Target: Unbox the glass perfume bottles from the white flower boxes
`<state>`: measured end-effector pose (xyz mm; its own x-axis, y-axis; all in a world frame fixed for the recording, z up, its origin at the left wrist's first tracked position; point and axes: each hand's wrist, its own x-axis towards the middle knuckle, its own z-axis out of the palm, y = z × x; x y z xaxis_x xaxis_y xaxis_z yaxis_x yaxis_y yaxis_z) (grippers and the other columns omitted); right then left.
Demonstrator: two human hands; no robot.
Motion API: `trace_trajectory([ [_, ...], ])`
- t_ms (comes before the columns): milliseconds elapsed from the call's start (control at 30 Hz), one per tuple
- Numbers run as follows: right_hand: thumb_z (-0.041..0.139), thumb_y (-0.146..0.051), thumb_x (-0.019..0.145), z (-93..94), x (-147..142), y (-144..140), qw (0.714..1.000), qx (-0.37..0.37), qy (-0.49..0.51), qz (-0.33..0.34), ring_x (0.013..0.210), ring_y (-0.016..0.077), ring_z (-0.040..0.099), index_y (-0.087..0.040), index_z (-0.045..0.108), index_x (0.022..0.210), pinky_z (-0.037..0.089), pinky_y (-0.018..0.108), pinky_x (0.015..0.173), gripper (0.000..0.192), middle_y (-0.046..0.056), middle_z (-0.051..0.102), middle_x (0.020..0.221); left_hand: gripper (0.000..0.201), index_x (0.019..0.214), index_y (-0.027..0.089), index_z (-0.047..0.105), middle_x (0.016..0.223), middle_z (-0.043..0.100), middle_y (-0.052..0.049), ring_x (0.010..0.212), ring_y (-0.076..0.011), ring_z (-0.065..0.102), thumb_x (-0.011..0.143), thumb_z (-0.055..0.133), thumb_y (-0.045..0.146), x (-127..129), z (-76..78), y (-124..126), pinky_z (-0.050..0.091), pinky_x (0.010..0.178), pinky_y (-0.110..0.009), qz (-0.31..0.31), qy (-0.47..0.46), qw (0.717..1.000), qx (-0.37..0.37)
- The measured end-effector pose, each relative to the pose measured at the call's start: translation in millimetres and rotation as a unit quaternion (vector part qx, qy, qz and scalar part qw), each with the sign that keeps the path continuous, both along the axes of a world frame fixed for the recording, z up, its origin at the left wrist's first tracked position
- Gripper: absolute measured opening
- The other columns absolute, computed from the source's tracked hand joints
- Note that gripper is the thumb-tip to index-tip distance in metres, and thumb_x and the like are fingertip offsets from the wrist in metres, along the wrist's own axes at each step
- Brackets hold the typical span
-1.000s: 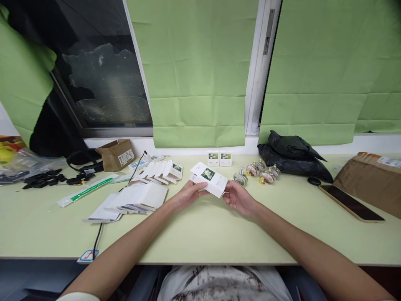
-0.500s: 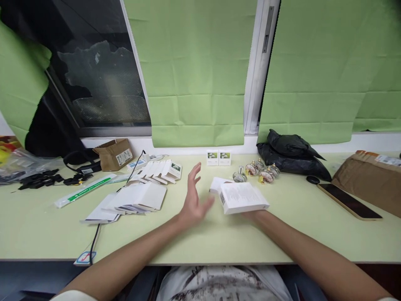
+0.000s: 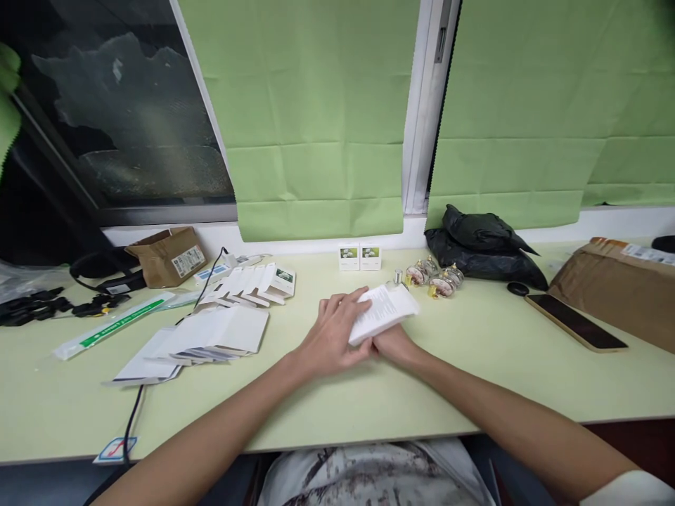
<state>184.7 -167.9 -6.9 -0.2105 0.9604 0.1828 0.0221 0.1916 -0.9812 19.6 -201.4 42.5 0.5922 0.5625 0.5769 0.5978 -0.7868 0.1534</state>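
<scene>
A: Start wide — what sits on the pale green table [image 3: 337, 400]?

B: A brown parcel [image 3: 612, 295] at the far right and a black plastic bag [image 3: 485, 246] under the window. A spread of flattened white cartons [image 3: 211, 334] lies to the left, a dark phone [image 3: 574, 322] to the right. Two small assembled boxes [image 3: 360, 256] stand by the sill, and a cluster of little glass perfume bottles [image 3: 432, 280] sits just behind the hands.

A: And the hands?

B: Both are on one white printed carton [image 3: 384, 313], held just above the table's middle, tilted up toward the bottles. The left hand [image 3: 332, 334] lies over its near-left edge with fingers curled onto the top face. The right hand [image 3: 393, 344] is underneath, mostly hidden — I cannot tell how its fingers sit, only that they support it.

A: How would it handle?

B: I judge it thin card: very light, springy, easy to crease or crush. It is best held along folded edges and corners, not pressed mid-panel.
</scene>
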Motion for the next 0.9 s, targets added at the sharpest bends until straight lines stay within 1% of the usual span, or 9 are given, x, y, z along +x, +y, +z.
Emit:
trace_trajectory([
  [100, 0.059, -0.025, 0.083, 3.7, 11.1, -2.2, 0.999, -0.014, -0.027, -0.021, 0.036, 0.0146, 0.05, -0.022, 0.06, 0.083, 0.039, 0.024, 0.031, 0.003, -0.004, 0.052, 0.049, 0.053, 0.136, 0.024, 0.048, 0.157, 0.047, -0.013, 0.132, -0.0351, 0.043, 0.089, 0.068, 0.037, -3.0, -2.3, 10.0, 0.037, 0.105, -0.055, 0.038, -0.058, 0.996, -0.057],
  [200, 0.054, -0.035, 0.092, 12.2, 15.1, -5.3, 0.998, 0.023, -0.02, -0.047, 0.037, 0.0135, 0.054, -0.023, 0.057, 0.105, 0.042, 0.023, 0.03, 0.019, -0.004, 0.062, 0.064, 0.051, 0.133, 0.026, 0.047, 0.149, 0.052, -0.012, 0.13, -0.032, 0.046, 0.091, 0.07, 0.042, -1.3, -6.8, 15.3, 0.041, 0.104, -0.05, 0.043, -0.167, 0.975, -0.143],
  [333, 0.058, -0.052, 0.093, 18.1, 13.4, -5.6, 0.998, 0.042, 0.011, -0.038, 0.037, 0.0084, 0.054, -0.026, 0.051, 0.107, 0.042, 0.021, 0.029, 0.03, -0.001, 0.068, 0.094, 0.075, 0.149, 0.028, 0.03, 0.144, 0.055, -0.013, 0.122, -0.0266, 0.057, 0.09, 0.074, 0.041, -1.3, -11.2, 25.1, 0.049, 0.096, -0.039, -0.025, -0.315, 0.912, -0.259],
  [433, 0.066, -0.055, 0.088, 16.5, 12.9, 1.3, 0.997, -0.018, 0.067, -0.035, 0.04, 0.0097, 0.057, -0.027, 0.047, 0.107, 0.045, 0.022, 0.03, 0.038, -0.003, 0.067, 0.093, 0.078, 0.147, 0.025, 0.035, 0.137, 0.061, -0.013, 0.124, -0.0284, 0.059, 0.085, 0.08, 0.041, -1.8, -12.5, 34.3, 0.049, 0.099, -0.04, -0.043, -0.396, 0.869, -0.295],
  [567, 0.066, -0.049, 0.087, 16.1, 15.8, 8.9, 0.984, -0.11, 0.137, 0.027, 0.047, 0.0141, 0.062, -0.025, 0.051, 0.103, 0.049, 0.025, 0.034, 0.033, -0.002, 0.065, 0.082, 0.061, 0.129, 0.018, 0.057, 0.128, 0.07, -0.013, 0.117, -0.0325, 0.065, 0.08, 0.084, 0.043, -2.0, -11.1, 43.2, 0.051, 0.099, -0.044, -0.056, -0.448, 0.811, -0.372],
  [633, 0.065, -0.044, 0.087, 17.2, 17.2, 8.9, 0.976, -0.12, 0.174, 0.051, 0.049, 0.0136, 0.062, -0.024, 0.054, 0.104, 0.049, 0.025, 0.035, 0.029, -0.001, 0.065, 0.084, 0.059, 0.126, 0.017, 0.062, 0.129, 0.071, -0.015, 0.118, -0.0334, 0.065, 0.079, 0.086, 0.043, -3.1, -9.6, 46.7, 0.05, 0.101, -0.046, -0.082, -0.467, 0.776, -0.416],
  [733, 0.066, -0.038, 0.086, 18.3, 17.5, 6.9, 0.971, -0.117, 0.204, 0.049, 0.05, 0.0121, 0.061, -0.025, 0.054, 0.109, 0.049, 0.024, 0.037, 0.029, 0.0, 0.068, 0.09, 0.059, 0.128, 0.016, 0.064, 0.134, 0.069, -0.016, 0.123, -0.0331, 0.063, 0.079, 0.086, 0.041, -7.0, -7.7, 51.6, 0.047, 0.106, -0.047, -0.121, -0.489, 0.726, -0.468],
  [800, 0.068, -0.036, 0.084, 18.2, 17.0, 6.3, 0.971, -0.117, 0.204, 0.044, 0.051, 0.012, 0.06, -0.025, 0.054, 0.111, 0.049, 0.024, 0.038, 0.032, 0.0, 0.069, 0.092, 0.058, 0.128, 0.016, 0.064, 0.136, 0.068, -0.016, 0.127, -0.0323, 0.061, 0.08, 0.086, 0.038, -10.1, -7.3, 54.2, 0.045, 0.108, -0.046, -0.134, -0.493, 0.708, -0.488],
  [900, 0.069, -0.038, 0.084, 17.5, 16.6, 6.8, 0.971, -0.118, 0.205, 0.046, 0.052, 0.0119, 0.059, -0.026, 0.053, 0.114, 0.049, 0.024, 0.038, 0.036, 0.0, 0.069, 0.093, 0.054, 0.128, 0.016, 0.065, 0.137, 0.067, -0.015, 0.128, -0.0317, 0.06, 0.081, 0.086, 0.034, -13.1, -7.0, 55.9, 0.046, 0.107, -0.044, -0.146, -0.49, 0.697, -0.502],
])
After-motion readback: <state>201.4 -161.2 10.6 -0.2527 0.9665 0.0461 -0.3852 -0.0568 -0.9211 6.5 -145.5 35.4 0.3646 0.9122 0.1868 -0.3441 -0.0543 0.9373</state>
